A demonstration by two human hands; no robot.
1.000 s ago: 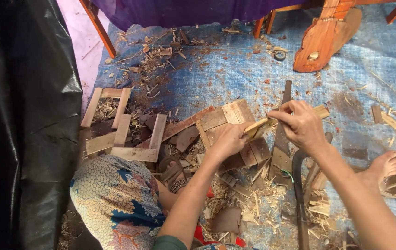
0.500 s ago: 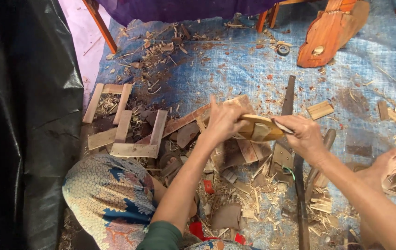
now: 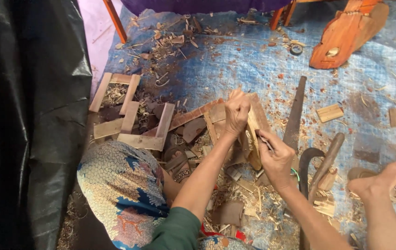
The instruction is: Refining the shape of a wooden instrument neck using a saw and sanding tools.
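Setting: a person sits on a blue tarp (image 3: 253, 60) spread over the floor, strewn with wood shavings and offcuts.
Wood piece: a pale, flat wood piece (image 3: 255, 129) stands on edge near the middle of the tarp, long axis running from the person outward, top tilted slightly away.
Left hand: the left hand (image 3: 236, 111) is closed over the far upper end of the wood piece, steadying it.
Right hand: the right hand (image 3: 276, 159) is closed around a small thin tool (image 3: 263, 139), its tip touching the near lower face of the wood piece; this hand is nearer the body.
Right side: a long dark saw (image 3: 296, 115) lies just beside the hands.
Left side: a wooden frame (image 3: 128, 115) lies toward the tarp's left edge.
Open room: barer tarp lies beyond the wood piece, toward the far edge.
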